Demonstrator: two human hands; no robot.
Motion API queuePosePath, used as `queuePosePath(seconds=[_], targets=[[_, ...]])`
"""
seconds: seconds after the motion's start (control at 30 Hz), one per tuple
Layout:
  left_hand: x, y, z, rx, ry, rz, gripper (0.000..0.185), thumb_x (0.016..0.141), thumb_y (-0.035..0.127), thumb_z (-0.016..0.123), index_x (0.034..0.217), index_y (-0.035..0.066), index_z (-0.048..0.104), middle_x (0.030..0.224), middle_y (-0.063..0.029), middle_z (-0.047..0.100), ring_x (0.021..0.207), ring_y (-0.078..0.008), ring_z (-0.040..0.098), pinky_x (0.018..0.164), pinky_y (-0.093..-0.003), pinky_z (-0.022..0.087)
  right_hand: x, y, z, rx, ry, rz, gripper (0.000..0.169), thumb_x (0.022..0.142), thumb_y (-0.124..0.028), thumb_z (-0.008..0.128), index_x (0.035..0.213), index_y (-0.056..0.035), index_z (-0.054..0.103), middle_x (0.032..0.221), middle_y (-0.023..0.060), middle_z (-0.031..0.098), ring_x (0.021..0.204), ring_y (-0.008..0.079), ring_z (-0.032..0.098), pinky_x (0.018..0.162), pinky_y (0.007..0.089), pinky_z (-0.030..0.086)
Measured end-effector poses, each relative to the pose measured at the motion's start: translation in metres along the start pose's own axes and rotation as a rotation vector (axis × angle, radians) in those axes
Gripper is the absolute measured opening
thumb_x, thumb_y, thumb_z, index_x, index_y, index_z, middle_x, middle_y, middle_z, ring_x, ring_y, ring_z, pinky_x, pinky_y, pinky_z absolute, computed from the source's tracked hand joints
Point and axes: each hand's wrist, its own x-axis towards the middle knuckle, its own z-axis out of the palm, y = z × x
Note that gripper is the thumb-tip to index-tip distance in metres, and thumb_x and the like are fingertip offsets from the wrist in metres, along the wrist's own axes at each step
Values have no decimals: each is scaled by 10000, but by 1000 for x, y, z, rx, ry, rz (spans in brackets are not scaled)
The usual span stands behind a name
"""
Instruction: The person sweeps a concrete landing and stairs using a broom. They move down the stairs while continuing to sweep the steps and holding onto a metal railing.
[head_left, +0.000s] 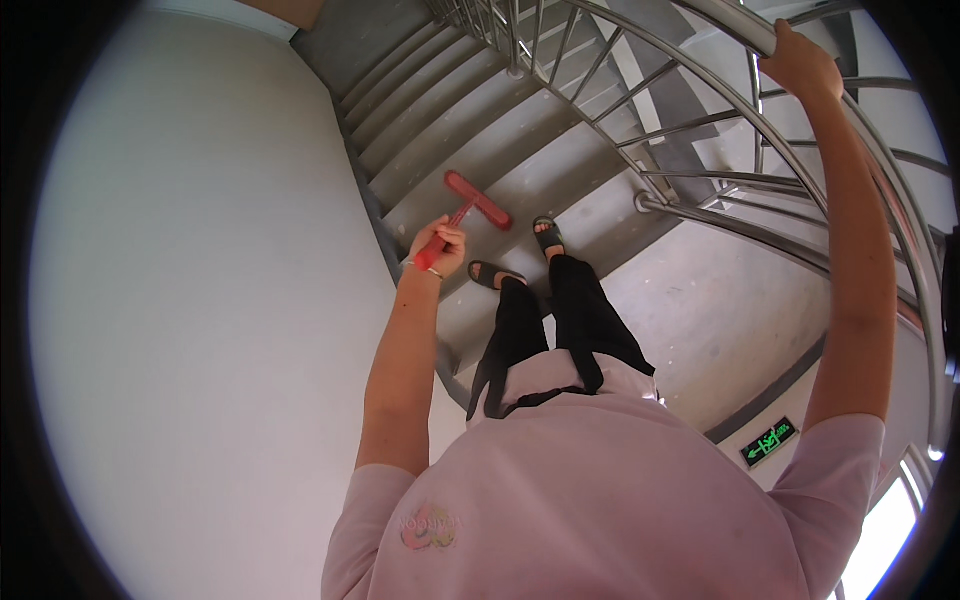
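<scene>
My left hand (442, 247) is closed around the red handle of a broom or long-headed brush (478, 201). Its red head lies across the concrete stairs (517, 169), just beyond my feet; whether it touches a step is hard to tell. The handle points up towards me and looks foreshortened. At the upper right, my right hand (806, 64) grips the stainless steel handrail (739, 26), its fingers partly hidden behind the rail. My feet, in dark open-toed slides (550, 235), stand apart on the steps between the wall and the railing.
A pale wall (210, 262) with a dark grey skirting runs along the left. Metal balusters (645, 86) and curved rails border the right side, with more stairs beyond. A landing (697, 300) lies at the right, near a green-lit exit sign (769, 442) and a bright window (885, 536).
</scene>
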Motion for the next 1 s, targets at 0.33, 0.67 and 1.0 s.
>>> queuePosePath(seconds=[0.33, 0.67, 1.0], targets=[[-22, -29, -29, 559, 145, -29, 229, 858, 213, 549, 724, 47, 466, 549, -3, 433, 424, -107, 438, 400, -211, 392, 1, 2, 1, 28, -7, 12, 517, 698, -310, 628, 1144, -110, 459, 1033, 124, 604, 958, 315, 582, 796, 413, 483], [-44, -39, -98, 2521, 846, 494, 425, 818, 338, 555, 993, -49, 558, 926, -260, 603, 855, -383, 603, 774, -429, 473, 0, 4, 2, 46, 53, -9, 395, 705, -245, 605, 1050, -82, 499, 989, 129, 622, 916, 307, 606, 743, 404, 505], [-22, -4, -141, 2509, 928, 159, 411, 832, 353, 525, 1052, 7, 560, 1046, -238, 576, 995, -371, 550, 863, -425, 434, -3, 0, 0, 0, 47, 2, 513, 705, -316, 609, 1148, -109, 454, 1029, 136, 603, 946, 322, 585, 795, 419, 480]])
